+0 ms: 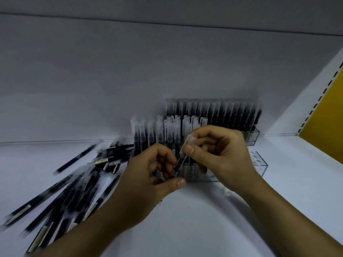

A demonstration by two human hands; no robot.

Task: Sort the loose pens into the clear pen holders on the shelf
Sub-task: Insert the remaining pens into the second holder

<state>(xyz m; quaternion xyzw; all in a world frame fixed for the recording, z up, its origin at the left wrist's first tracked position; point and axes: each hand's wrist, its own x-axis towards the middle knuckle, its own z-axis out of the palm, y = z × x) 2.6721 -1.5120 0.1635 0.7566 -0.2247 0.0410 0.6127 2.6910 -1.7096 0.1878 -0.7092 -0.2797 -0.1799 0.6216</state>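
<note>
Dim white shelf, white back panel, yellow side panel.

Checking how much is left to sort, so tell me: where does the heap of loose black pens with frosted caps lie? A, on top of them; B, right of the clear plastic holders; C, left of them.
C: the heap of loose black pens lies flat on the white shelf, left of the clear plastic pen holders.

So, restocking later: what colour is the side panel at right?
Side panel is yellow; head view.
</note>
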